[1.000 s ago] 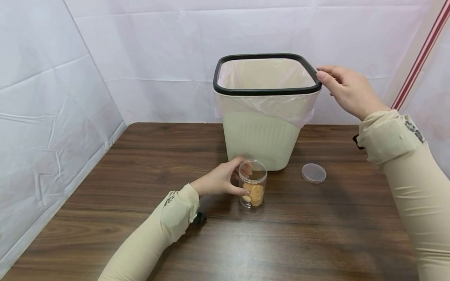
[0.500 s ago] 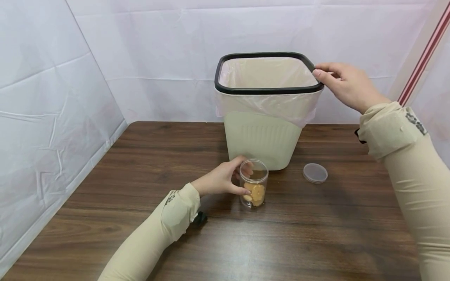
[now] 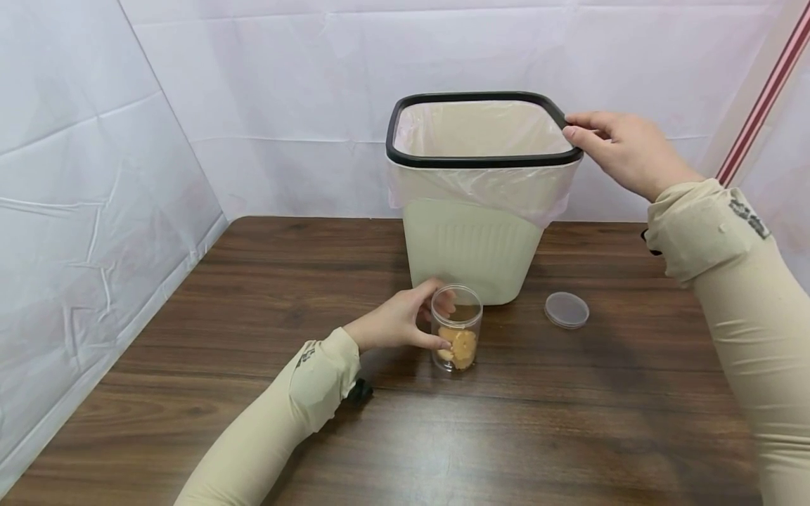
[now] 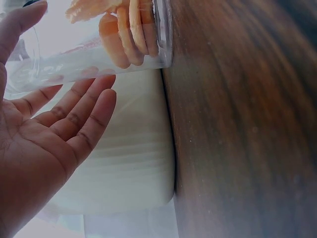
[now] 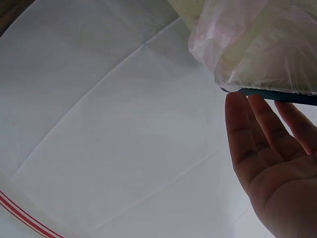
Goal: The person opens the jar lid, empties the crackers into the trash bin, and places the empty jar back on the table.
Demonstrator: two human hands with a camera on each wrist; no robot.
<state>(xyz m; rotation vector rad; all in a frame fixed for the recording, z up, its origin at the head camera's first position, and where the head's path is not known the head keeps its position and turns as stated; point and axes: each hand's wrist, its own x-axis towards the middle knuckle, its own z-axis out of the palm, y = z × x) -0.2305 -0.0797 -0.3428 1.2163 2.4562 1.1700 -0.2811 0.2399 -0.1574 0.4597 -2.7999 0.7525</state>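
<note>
My left hand (image 3: 401, 323) holds a clear plastic jar (image 3: 457, 327) on the table, thumb on its near side and fingertips on its far side. Ring-shaped biscuits (image 4: 133, 32) lie in the lower half of the lidless jar. Behind it stands a cream trash can (image 3: 468, 232) with a black rim ring (image 3: 481, 162) and a thin pinkish bag (image 5: 267, 54) folded over its edge. My right hand (image 3: 633, 151) touches the right side of that ring with its fingertips, the palm away from it.
A round clear lid (image 3: 566, 309) lies flat on the wooden table (image 3: 253, 316), to the right of the jar. White cloth sheets (image 3: 285, 84) hang behind and to the left. A red-striped edge (image 3: 762, 95) runs down at the right.
My right hand has shifted slightly left onto the rim ring. The left hand and the jar keep their place, apart from a small shift of the view.
</note>
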